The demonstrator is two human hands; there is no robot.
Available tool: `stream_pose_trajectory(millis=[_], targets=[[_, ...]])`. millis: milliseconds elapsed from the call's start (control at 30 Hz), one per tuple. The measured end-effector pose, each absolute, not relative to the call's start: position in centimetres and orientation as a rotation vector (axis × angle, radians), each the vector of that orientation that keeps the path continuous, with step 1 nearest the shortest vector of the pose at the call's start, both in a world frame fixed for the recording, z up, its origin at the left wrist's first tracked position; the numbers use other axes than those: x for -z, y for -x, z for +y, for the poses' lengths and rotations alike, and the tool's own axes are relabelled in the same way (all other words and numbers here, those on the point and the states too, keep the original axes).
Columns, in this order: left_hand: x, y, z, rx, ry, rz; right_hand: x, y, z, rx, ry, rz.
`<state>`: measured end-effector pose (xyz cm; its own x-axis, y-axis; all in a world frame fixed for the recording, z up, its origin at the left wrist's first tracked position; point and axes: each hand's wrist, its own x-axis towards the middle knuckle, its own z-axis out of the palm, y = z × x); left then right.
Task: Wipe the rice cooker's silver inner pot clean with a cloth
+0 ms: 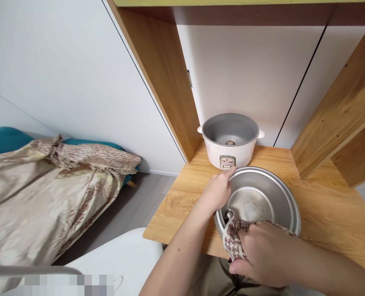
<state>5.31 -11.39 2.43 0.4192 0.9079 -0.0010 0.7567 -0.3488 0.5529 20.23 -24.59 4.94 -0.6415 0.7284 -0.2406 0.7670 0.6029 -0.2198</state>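
The metal pot [259,201] is set at the front edge of the wooden worktop [330,205] — directly before both hands. Its left rim is gripped by the left hand [217,191]; a patterned cloth [235,240] is clenched in the right hand [264,257] — nearer, at the front rim.

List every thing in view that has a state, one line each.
Metal pot: out of the cooker, on the wooden desk, tilted toward the person, empty.
Rice cooker: lid off, inner cavity empty, upright.
Patterned cloth: bunched, draped over the pot's near rim.
Left hand: grip closed on the pot's rim.
Right hand: closed on the cloth.
Bedding: rumpled on the bed.
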Motion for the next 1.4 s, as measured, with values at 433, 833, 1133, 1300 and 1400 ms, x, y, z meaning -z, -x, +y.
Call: stream_pose_trajectory(millis=[433,833,1133,1300,1400], targets=[[-2.5,-5.3,-11.3,-0.437,-2.189,1.409,-3.4,-19.0,-25.8,0.226,-1.437,2.560],[-2.7,-5.3,-11.4,-0.432,-2.190,1.407,-4.4,-19.9,-25.1,0.274,-1.274,2.671],[-2.3,-5.3,-11.2,-0.452,-2.183,1.396,-4.8,-19.9,-24.9,0.387,-1.347,2.674],[-2.5,-5.3,-11.4,-0.433,-2.187,1.406,-5.7,-20.6,-24.1,0.505,-1.232,2.722],[-2.7,-5.3,-11.4,-0.429,-2.182,1.410,-4.7,-20.1,-24.7,0.336,-1.209,2.691]])
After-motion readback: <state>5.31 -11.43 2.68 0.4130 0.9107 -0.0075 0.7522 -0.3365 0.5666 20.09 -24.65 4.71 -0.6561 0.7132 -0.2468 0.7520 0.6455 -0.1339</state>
